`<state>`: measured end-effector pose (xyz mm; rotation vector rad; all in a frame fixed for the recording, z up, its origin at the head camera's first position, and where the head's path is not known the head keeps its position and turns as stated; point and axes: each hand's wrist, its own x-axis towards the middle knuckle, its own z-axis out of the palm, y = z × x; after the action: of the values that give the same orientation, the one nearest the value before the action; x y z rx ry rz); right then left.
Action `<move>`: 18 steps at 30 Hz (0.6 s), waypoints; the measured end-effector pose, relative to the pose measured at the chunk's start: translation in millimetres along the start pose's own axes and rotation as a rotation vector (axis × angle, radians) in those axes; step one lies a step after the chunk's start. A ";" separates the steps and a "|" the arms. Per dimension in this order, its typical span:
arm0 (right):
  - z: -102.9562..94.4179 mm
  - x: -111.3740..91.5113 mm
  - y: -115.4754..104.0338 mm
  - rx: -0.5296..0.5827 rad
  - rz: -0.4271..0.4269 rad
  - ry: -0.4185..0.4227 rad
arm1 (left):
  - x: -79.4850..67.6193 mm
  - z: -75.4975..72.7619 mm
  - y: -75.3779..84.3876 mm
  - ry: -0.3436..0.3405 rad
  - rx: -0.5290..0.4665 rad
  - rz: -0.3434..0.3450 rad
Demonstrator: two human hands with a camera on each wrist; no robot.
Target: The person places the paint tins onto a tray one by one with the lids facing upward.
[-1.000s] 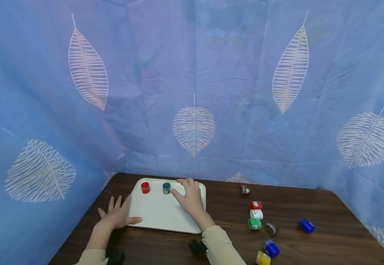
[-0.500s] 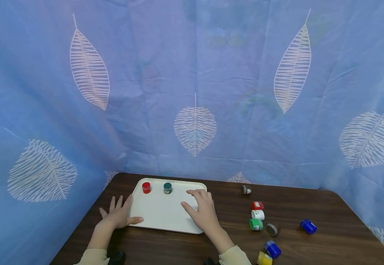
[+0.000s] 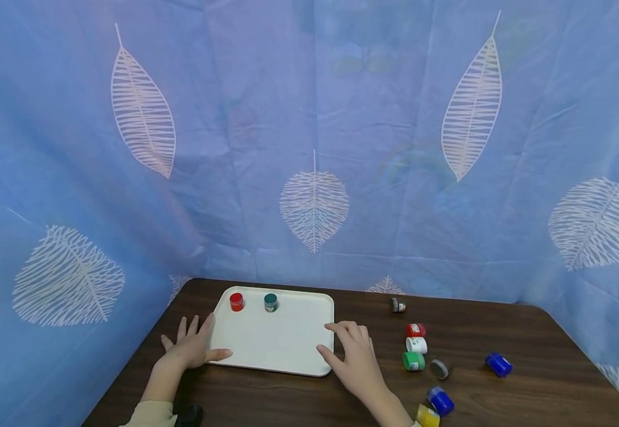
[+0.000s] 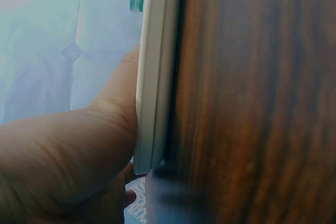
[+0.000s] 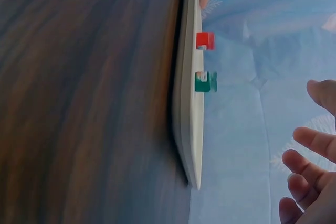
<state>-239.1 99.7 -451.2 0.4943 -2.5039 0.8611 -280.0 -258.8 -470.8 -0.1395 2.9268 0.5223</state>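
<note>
Tray (image 3: 272,341) on table (image 3: 464,332), blue backdrop (image 3: 395,219)

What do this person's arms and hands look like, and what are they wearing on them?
The left hand and right hand are ungloved, with no rings or markings visible. A cream sleeve covers the left forearm; a black object, probably the wrist camera, sits beside its cuff. Only a sliver of the right sleeve shows.
</note>
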 end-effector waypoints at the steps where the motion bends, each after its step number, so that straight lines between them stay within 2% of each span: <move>1: -2.1 -1.6 1.9 -0.009 0.001 -0.003 | 0.2 0.2 -0.1 0.000 -0.001 0.000; 9: -20.6 -12.0 14.7 -0.060 0.028 -0.021 | 0.0 0.1 -0.3 0.004 -0.003 0.004; 18: -45.7 -23.7 27.8 -0.123 -0.024 0.005 | 0.8 1.7 -0.7 0.018 0.008 0.004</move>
<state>-218.8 154.2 -444.6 0.4794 -2.5229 0.6929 -280.4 -259.0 -472.8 -0.1377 2.9468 0.5122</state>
